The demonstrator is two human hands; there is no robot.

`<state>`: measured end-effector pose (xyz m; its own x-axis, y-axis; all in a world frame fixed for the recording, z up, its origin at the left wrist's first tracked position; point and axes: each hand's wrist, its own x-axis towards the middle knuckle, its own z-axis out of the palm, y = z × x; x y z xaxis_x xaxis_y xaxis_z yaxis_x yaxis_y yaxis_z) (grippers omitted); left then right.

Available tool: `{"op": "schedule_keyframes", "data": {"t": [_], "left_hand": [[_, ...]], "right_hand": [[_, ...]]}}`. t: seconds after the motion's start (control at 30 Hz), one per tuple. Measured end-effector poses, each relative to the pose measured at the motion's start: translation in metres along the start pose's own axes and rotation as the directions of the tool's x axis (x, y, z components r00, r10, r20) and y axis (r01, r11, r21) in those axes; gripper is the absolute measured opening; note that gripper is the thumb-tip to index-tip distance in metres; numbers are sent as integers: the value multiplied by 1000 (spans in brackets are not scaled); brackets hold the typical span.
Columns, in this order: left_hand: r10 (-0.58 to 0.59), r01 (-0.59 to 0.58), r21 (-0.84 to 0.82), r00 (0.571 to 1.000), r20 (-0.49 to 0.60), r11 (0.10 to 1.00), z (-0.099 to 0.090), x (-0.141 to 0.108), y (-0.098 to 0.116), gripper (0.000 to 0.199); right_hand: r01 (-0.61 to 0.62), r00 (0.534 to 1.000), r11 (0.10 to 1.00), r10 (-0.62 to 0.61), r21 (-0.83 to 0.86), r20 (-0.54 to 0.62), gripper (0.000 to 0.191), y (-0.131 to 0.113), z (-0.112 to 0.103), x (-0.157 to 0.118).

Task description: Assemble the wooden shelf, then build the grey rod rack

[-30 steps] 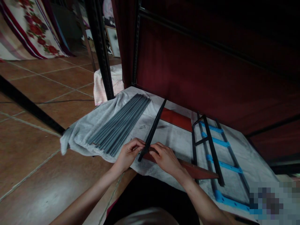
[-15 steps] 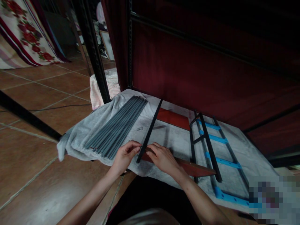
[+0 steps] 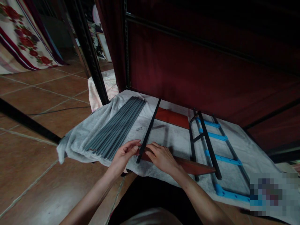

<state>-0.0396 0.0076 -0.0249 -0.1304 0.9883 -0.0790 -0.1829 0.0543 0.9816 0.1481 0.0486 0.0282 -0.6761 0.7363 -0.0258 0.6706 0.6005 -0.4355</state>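
Two bare hands, apart, one on each side of the black metal bar (image 3: pixel 150 125) near its lower end: left hand (image 3: pixel 124 156) with thumb and fingertips drawn close at the bar, right hand (image 3: pixel 162 157) clamped on the left end of the near reddish-brown panel (image 3: pixel 193 167). Impossible to tell about anything small inside the left pinch. Best, probably, to hold the panel steady against the bar with the right hand, leaving the left free for fine fingertip work; press gently and keep bar and panel squarely aligned. Mind the panel's opposite end, close to the black side frame (image 3: pixel 206 140) and likely to swing with any twist.

Beyond the left hand, on the grey cloth (image 3: pixel 76 140), two small metal pieces (image 3: pixel 139 128), easy to knock away. Just left, a bundle of grey tubes (image 3: pixel 117 126), crowding the left hand's working room. Between bar and side frame, farther back, a second red panel (image 3: pixel 172 117). Rightward, blue crosspieces (image 3: pixel 212 135); behind everything, a dark red curtain (image 3: pixel 187 68), limiting reach.
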Motion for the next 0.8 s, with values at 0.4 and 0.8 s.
{"op": "schedule_keyframes", "data": {"t": [0.4,0.8], "left_hand": [[15,-15,40,1000,9,999,-3,1,-6,31],[68,-66,121,998,-8,990,2,0,-1,28]], "right_hand": [[3,1000,1000,-3,3,6,24,-1,-2,0],[0,1000,1000,0,-18,3,24,-1,-1,0]]}}
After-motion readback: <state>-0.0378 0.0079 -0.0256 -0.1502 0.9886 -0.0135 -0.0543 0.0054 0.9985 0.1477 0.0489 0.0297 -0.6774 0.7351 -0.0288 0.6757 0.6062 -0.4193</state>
